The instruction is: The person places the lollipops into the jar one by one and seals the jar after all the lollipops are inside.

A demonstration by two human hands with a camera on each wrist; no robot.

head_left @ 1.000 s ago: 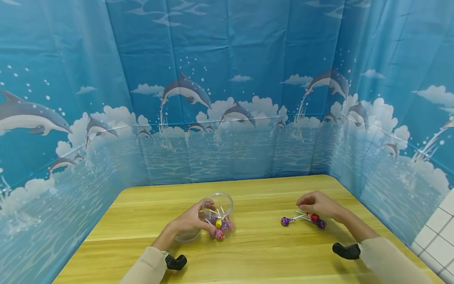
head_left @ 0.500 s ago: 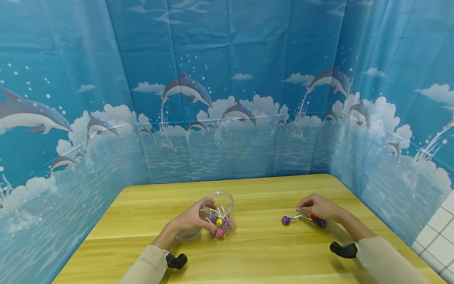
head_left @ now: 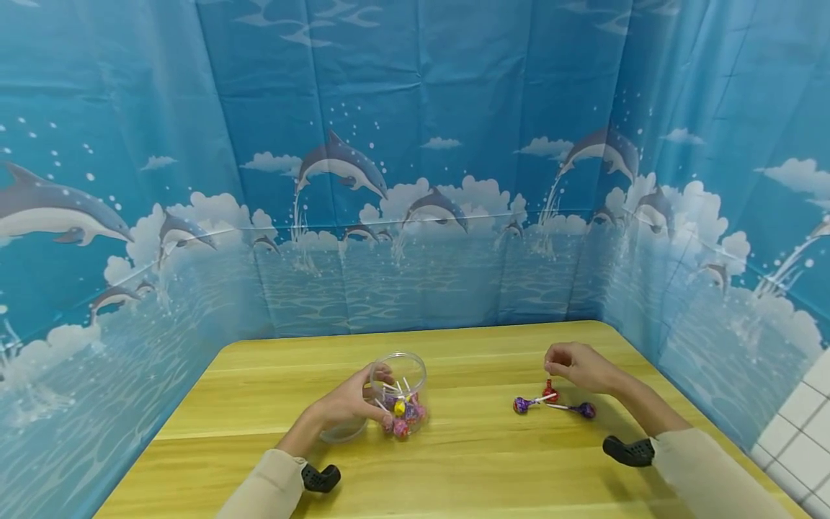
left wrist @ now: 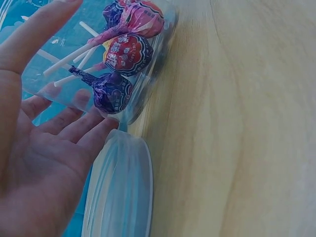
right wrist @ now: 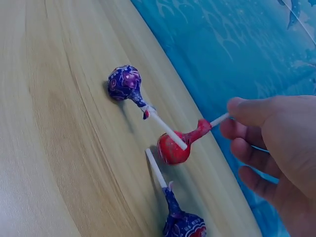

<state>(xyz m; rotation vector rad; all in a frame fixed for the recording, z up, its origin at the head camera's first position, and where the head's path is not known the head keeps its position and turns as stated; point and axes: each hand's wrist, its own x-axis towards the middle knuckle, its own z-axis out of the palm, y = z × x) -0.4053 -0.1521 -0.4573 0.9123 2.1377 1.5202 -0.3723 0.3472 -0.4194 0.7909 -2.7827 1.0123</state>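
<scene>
My left hand (head_left: 355,398) curls round the side of a clear plastic jar (head_left: 400,362), thumb on the near side. Inside the jar lie several wrapped lollipops (left wrist: 129,54), pink, purple and yellow, with white sticks pointing up. At the right, my right hand (head_left: 582,366) pinches the stick of a red lollipop (right wrist: 174,148) between thumb and forefinger, its head hanging downward. Two purple lollipops lie on the table by it: the left one (head_left: 521,405) with its stick pointing right, the other one (head_left: 587,410) with its stick pointing left.
A round translucent lid (left wrist: 121,185) lies on the wooden table (head_left: 467,461) beside the jar, partly behind my left hand. A blue dolphin-print curtain (head_left: 415,281) rises behind the table and along its sides.
My right hand has taken the red lollipop by its stick and swung it upright, away from the right purple one. The left hand and jar have stayed in place.
</scene>
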